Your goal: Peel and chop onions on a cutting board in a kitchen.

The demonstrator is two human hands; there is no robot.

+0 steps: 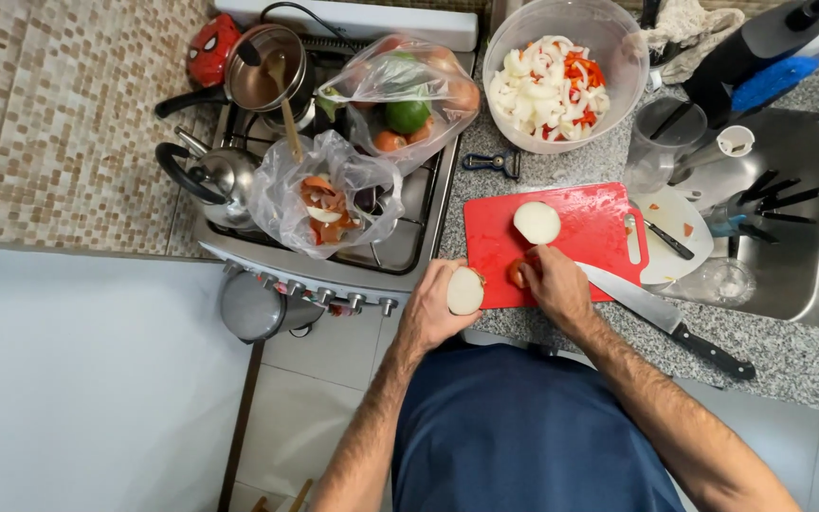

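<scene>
left hand (431, 313) grips an onion half (465, 291) at the red cutting board (599, 228) edge; right hand (554, 280) beside it pinches a peel piece (519, 273). another onion half (536, 223) lies just beyond, knife (665, 318) right.

A cutting board (580, 232) lay on the counter (789, 356), right of the stove (409, 237). An onion half (536, 222) sat on it, a bowl (618, 57) behind, a knife (665, 318) at its right corner.
</scene>
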